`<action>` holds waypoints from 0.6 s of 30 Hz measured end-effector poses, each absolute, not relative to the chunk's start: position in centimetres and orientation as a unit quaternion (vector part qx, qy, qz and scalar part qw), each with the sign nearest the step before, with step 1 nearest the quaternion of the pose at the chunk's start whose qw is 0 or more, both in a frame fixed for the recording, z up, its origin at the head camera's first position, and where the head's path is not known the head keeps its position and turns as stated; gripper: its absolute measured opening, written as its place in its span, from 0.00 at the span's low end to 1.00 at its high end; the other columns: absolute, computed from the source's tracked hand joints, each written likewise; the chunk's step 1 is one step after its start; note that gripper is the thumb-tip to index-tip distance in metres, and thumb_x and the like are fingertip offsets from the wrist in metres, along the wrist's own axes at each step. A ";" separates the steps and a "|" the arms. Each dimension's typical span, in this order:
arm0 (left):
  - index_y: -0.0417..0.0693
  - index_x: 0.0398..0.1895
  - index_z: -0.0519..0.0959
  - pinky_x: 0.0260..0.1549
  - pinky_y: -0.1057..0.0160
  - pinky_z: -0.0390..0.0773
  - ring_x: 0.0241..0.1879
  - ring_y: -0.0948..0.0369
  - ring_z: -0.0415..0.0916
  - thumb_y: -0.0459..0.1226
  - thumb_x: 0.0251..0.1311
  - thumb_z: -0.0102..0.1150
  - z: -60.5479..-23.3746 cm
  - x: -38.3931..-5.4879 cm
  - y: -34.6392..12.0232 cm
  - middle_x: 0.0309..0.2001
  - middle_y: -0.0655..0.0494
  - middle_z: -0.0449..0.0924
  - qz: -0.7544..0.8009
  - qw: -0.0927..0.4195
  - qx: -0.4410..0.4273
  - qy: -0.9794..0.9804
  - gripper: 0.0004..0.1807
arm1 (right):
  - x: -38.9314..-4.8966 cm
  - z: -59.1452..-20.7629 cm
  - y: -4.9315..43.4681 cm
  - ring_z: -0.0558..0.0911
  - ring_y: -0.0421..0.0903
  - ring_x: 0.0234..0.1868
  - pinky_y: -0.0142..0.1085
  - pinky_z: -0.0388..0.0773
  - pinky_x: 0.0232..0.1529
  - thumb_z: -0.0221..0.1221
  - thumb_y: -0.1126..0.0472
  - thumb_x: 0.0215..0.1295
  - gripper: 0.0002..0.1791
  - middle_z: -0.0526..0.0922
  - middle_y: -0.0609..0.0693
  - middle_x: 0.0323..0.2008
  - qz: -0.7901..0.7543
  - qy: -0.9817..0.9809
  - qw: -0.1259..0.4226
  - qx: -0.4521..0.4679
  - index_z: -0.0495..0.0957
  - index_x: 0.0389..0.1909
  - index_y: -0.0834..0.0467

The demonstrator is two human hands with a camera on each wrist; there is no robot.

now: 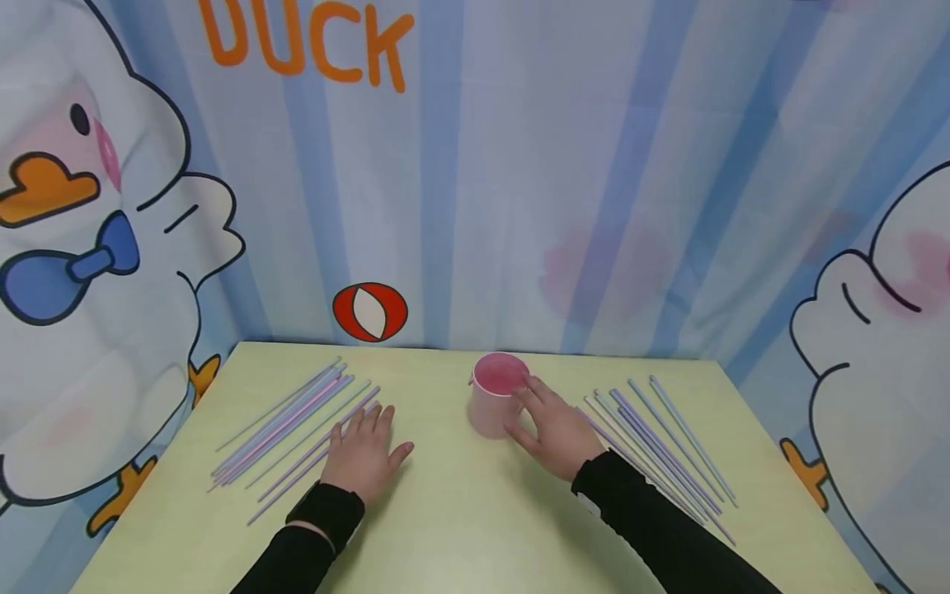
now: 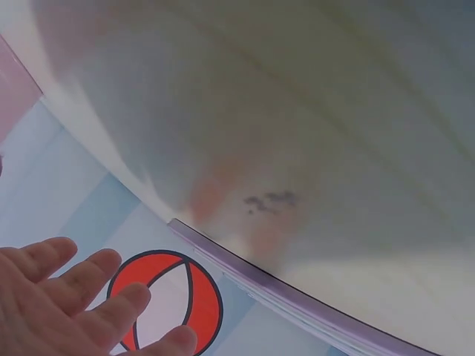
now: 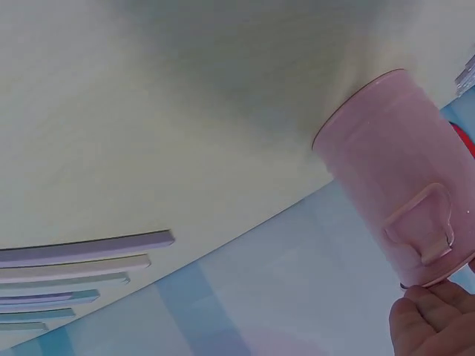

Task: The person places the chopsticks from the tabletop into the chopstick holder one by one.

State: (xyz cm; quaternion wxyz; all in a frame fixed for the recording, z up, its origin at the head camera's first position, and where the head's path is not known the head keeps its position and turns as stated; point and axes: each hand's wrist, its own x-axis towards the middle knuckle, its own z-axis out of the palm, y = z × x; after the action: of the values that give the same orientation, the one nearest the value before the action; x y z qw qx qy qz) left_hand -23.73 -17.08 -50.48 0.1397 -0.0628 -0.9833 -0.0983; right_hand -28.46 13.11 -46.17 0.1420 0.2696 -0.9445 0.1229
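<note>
Pink and cylindrical, a handled cup [image 1: 493, 415] is standing mid-frame; the right hand [image 1: 557, 426] is touching its rim with loose fingers, apparently steadying it, while the outstretched left hand [image 1: 364, 458] is gripping nothing beside slim pastel sticks [image 1: 284, 430] at left.

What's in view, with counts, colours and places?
Cup: one, pink, upright near the table's far edge
Left sticks: several, purple, blue and greenish, table's left
Right sticks: several, purple, blue and cream, table's right
Table: one, pale yellow, before the backdrop
Backdrop: one, blue and white, behind the table
Lettering: one word, orange, backdrop's upper left
Printed ball: one, red and white, backdrop's lower left
Printed figures: two, white, backdrop's left and right
Left hand: one, bare, by the left sticks
Right hand: one, bare, at the cup's rim
Sleeves: two, black, on both arms
</note>
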 end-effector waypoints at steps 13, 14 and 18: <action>0.37 0.63 0.72 0.60 0.34 0.64 0.63 0.42 0.65 0.52 0.62 0.60 -50.5 -23.8 -17.5 0.62 0.39 0.73 -0.083 0.160 -0.071 -0.981 0.34 | -24.2 -45.4 13.0 0.73 0.46 0.64 0.43 0.78 0.57 0.59 0.40 0.65 0.26 0.73 0.52 0.65 0.133 -0.925 0.147 0.325 0.79 0.54 0.55; 0.37 0.62 0.73 0.59 0.35 0.66 0.62 0.43 0.67 0.50 0.62 0.61 -50.4 -23.8 -17.6 0.61 0.40 0.74 -0.083 0.165 -0.074 -0.980 0.32 | -24.1 -45.3 12.9 0.74 0.46 0.63 0.43 0.78 0.56 0.58 0.39 0.65 0.27 0.74 0.51 0.65 0.134 -0.923 0.150 0.328 0.79 0.53 0.55; 0.35 0.57 0.77 0.54 0.38 0.72 0.57 0.44 0.72 0.44 0.60 0.65 -50.3 -23.8 -18.2 0.55 0.40 0.79 -0.081 0.171 -0.072 -0.979 0.27 | -23.9 -44.8 12.3 0.75 0.46 0.62 0.42 0.78 0.57 0.56 0.36 0.64 0.31 0.74 0.50 0.64 0.143 -0.919 0.155 0.334 0.78 0.56 0.56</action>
State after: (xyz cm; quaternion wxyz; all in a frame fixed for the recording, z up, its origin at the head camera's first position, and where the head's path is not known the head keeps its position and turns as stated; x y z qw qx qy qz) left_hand -23.78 -18.23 -50.34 0.1709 -0.0724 -0.9793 -0.0811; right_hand -23.94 12.26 -44.84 0.1550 0.3340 -0.9187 0.1428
